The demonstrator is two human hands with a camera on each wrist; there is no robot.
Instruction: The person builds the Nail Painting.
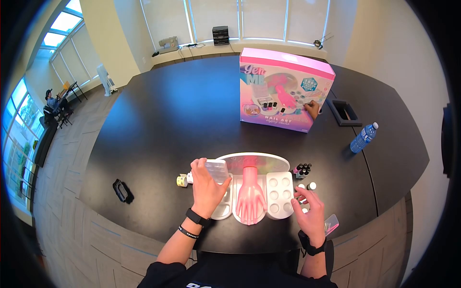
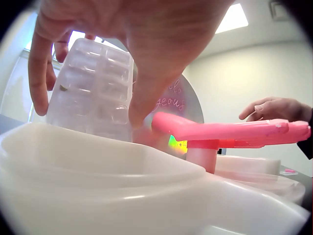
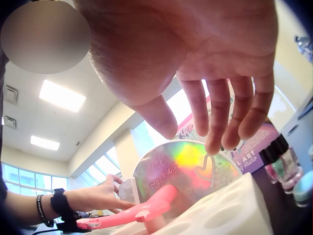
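My left hand [image 1: 205,192] grips a clear plastic compartment case [image 2: 95,88] at the left of the white nail station. Its fingers lie along one side and the thumb along the other, with the case tilted up. A pink model hand [image 1: 250,197] lies palm down in the middle of the station, before a shiny rounded backboard [image 3: 188,164]. My right hand [image 1: 309,216] hovers with loosely bent fingers and nothing in them. It is beside the white tray of round wells [image 1: 280,194], close to small bottles with black caps [image 1: 311,186].
Several nail polish bottles [image 1: 302,169] stand right of the backboard. A pink box [image 1: 285,91] is farther back, with a water bottle [image 1: 364,138] to its right. A yellow-and-white roll [image 1: 182,181] and a black clip-like object [image 1: 123,191] lie left. A clear pink-edged piece [image 1: 331,224] lies near the front edge.
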